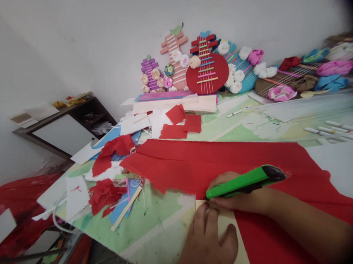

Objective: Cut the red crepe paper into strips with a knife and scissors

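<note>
soft, dim light across the wall (pixel 109 33), slight haze, black right-hand corners, stretched, smeary edges

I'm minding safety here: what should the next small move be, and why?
Probably draw the left hand slightly back along the pale sheet, because its fingertips lie close to the front end of the green tool, which the right hand holds near the sheet's upper edge.

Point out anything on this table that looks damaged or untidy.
The red sheet has a ragged near edge at its left end, unlike its straighter far edge. Crumpled red scraps lie jumbled beside a cream strip.
</note>
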The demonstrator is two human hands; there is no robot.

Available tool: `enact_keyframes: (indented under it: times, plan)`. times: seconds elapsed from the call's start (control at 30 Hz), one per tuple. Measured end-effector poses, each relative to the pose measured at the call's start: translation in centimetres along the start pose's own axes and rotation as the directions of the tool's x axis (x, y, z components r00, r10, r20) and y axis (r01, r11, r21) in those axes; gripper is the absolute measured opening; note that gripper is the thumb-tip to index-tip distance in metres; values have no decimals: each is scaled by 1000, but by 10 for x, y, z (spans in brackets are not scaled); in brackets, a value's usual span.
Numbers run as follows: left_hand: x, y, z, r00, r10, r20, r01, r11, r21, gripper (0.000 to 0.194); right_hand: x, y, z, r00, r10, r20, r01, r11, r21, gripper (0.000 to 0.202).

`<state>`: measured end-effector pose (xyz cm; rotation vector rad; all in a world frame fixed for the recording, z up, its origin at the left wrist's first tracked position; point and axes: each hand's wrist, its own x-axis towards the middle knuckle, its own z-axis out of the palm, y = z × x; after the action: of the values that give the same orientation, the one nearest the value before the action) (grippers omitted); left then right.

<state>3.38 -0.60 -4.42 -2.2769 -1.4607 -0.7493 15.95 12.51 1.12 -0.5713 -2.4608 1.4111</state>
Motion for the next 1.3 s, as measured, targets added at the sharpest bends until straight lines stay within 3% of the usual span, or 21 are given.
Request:
enact_keyframes:
  times: [0.27, 0.47, 0.8, 0.97, 1.07, 1.2, 1.3]
  plan:
    - [-1, -2, 3, 996, 26, -83, -26, 1000, -4, 12, 0, -8, -1, 992, 59, -114, -52, 997, 63, 15]
    - [0, 1, 1, 998, -25, -53, 24, 1000, -14, 12, 0, -7, 0, 995, 37, -93, -33, 998, 53, 17]
    - [-1, -1, 0, 1000, -4, -24, 4, 1000, -22, 17, 2, -6, -1, 999, 26, -32, -27, 999, -28, 16]
    - [-1, 0, 2, 999, -5, -34, 4, 1000, -11, 18, 1, -6, -2, 999, 14, -32, -15, 999, -28, 14]
    - [-4, -2, 6, 996, -19, -93, 21, 1000, 17, 18, 0, -7, -2, 998, 12, -63, -12, 1000, -1, 15]
    - [-7, -7, 8, 994, 90, -67, -87, 995, 47, 18, -1, -10, -3, 997, 26, -75, -23, 999, 36, 14]
    - [-7, -7, 6, 994, 84, -69, -82, 996, 40, 18, 0, -11, -3, 997, 37, -73, -33, 998, 58, 13]
